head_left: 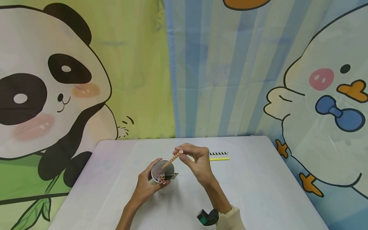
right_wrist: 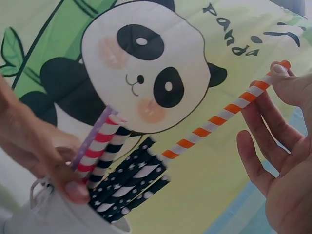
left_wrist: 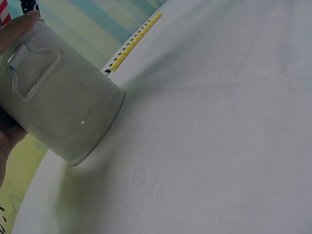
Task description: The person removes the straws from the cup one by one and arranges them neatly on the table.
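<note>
My left hand (head_left: 143,187) grips a white cup (left_wrist: 73,112) with a small wire-like handle, its thumb near the rim. Several patterned paper straws (right_wrist: 129,185) stand bunched inside: navy with stars and dots, red-striped, black-striped and purple. Between thumb and fingertips, my right hand (head_left: 199,164) pinches the upper end of an orange-and-white striped paper straw (right_wrist: 214,119). This straw slants down, its lower end over the cup's mouth in the head view. Whether the cup's base touches the table cannot be told.
Behind the right hand, a black-and-white striped straw (head_left: 218,153) and a yellow straw (head_left: 219,159) lie on the white tabletop (head_left: 267,182). Cloth backdrops with a panda (head_left: 83,105) and a white bird (head_left: 310,140) surround the table. A dark device (head_left: 208,218) sits at the right wrist.
</note>
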Demonstrator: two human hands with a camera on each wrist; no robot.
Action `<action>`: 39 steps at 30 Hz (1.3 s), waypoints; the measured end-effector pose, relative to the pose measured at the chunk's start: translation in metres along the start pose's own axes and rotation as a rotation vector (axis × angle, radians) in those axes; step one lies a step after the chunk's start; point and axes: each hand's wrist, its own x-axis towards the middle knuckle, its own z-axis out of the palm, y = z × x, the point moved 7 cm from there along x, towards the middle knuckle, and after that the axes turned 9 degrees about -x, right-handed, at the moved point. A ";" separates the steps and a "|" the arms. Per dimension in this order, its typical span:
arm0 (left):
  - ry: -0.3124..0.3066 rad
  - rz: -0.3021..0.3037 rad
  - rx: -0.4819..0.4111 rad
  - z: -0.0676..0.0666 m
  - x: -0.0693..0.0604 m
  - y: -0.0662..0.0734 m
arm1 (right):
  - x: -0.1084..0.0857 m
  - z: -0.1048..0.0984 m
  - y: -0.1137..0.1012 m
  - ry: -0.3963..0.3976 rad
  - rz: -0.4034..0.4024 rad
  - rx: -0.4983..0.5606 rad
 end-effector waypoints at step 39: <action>0.000 0.051 0.009 0.000 -0.001 -0.004 | -0.006 -0.066 0.001 0.029 0.023 -0.285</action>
